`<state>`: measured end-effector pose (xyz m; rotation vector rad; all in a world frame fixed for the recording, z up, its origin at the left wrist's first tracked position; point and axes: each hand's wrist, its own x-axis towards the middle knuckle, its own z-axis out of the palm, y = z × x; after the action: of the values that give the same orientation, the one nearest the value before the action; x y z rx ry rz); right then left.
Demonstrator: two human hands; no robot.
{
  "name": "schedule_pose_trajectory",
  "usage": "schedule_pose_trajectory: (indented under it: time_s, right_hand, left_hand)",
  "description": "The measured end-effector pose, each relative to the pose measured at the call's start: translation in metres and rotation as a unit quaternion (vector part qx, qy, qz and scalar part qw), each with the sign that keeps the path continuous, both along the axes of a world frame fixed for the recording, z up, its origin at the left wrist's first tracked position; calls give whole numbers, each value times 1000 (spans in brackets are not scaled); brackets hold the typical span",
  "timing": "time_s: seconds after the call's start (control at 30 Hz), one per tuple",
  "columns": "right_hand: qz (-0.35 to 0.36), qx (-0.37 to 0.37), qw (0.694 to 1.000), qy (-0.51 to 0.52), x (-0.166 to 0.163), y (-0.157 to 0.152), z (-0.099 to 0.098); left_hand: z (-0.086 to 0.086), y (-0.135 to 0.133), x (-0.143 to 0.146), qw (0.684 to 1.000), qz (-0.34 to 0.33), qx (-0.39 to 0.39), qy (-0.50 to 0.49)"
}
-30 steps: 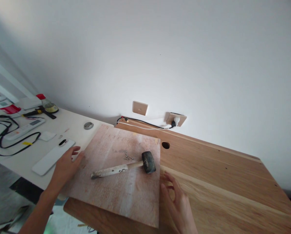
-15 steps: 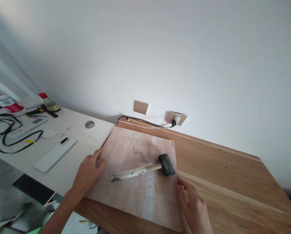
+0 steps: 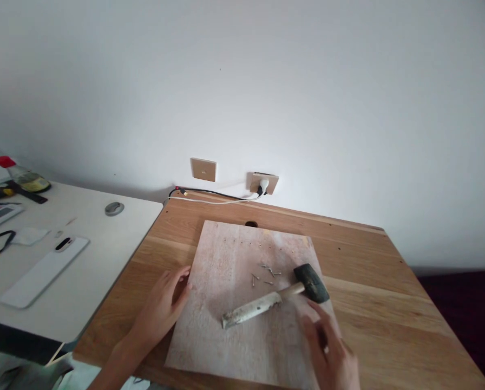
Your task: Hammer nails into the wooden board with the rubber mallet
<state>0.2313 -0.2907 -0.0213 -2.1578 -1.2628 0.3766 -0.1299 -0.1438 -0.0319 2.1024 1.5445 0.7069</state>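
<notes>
The pale wooden board lies flat on the wooden table, low in the middle of the frame, its near edge close to the table's front edge and its far edge just short of a cable hole in the tabletop. On it rest a rubber mallet, its black head toward the right and its whitish handle running down-left, and a loose scatter of small nails just above the handle. The left hand rests against the board's left edge, fingers loosely spread and lying flat, clamped on nothing. The right hand, at the lower right corner of the board, is blurred, fingers apart and pointing up toward the mallet head; I cannot tell whether it touches the board. To settle the board well, I judge that both hands should press evenly on opposite edges and move it slowly and level, since a jerk or a tilt would roll the mallet and send the nails off the edge. Keeping the board wholly on the table, square to its front edge, would give a steady base. Farther out, at the left of the frame, a white table carries a white phone, cables and a bottle; a wall socket with a plug sits above the table.
</notes>
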Motion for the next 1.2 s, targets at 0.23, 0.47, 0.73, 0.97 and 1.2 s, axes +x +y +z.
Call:
schedule_pose_trajectory:
  time_s: [0.23,0.47,0.73,0.97,1.2]
  right_hand:
    - [163,-117,948,249,-40,48,19]
    - [40,-64,944,321,-39,14,15]
    - [-103,115,901,404,-34,-12,20]
    - [-87,93,956,265,-10,-11,4]
    - [-117,-11,982,145,16,-16,-2]
  left_hand:
    - [10,14,38,976,-72,175,104]
    - [36,20,108,941,-281,165,87]
    - [32,29,204,908,-345,183,150]
    - [27,28,231,895,-344,175,225]
    - [48,26,242,852,-399,203,272]
